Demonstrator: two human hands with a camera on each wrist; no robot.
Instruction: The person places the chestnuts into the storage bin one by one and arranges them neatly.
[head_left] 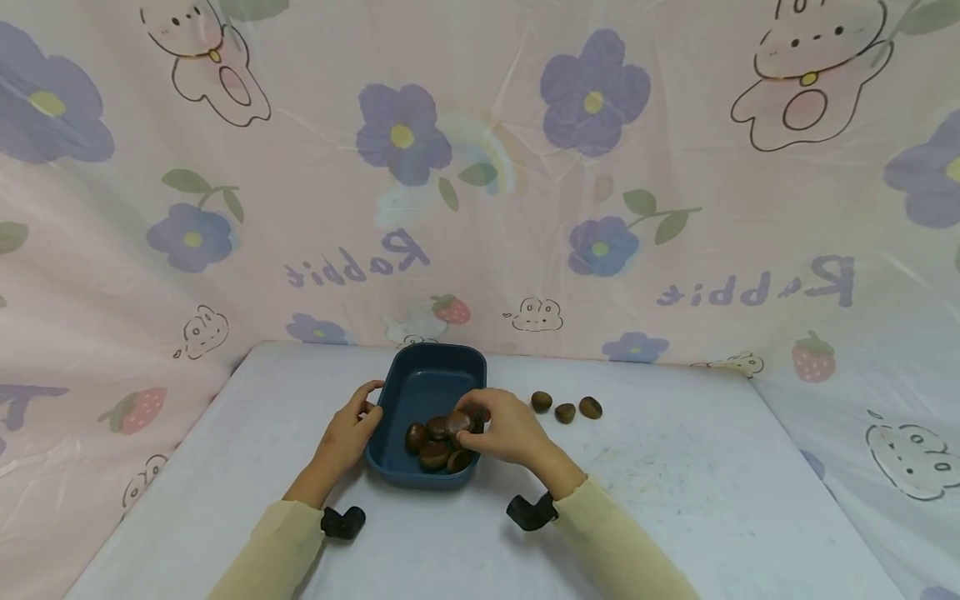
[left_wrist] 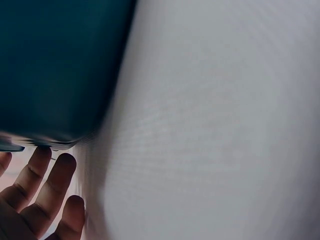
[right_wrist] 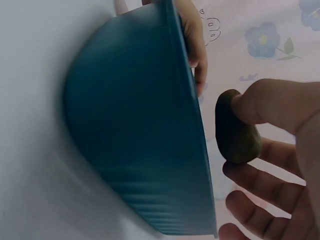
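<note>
A dark blue rectangular container (head_left: 423, 383) sits on the table with several brown chestnuts (head_left: 433, 455) gathered in its near end. My left hand (head_left: 347, 433) rests against the container's left side. Its fingers (left_wrist: 56, 182) are spread and fairly straight, with tips right at the wall in the left wrist view. Over the near right part of the container, my right hand (head_left: 506, 429) pinches one chestnut (right_wrist: 235, 130) between thumb and fingers. That chestnut is above the rim in the right wrist view, and the hand covers part of the right rim in the head view.
Three loose chestnuts (head_left: 565, 412) lie on the white table (head_left: 675, 500) to the right of the container. A printed cloth (head_left: 510, 225) with flowers and rabbits hangs behind the table and down both sides. Each wrist carries a black camera mount (head_left: 531, 512).
</note>
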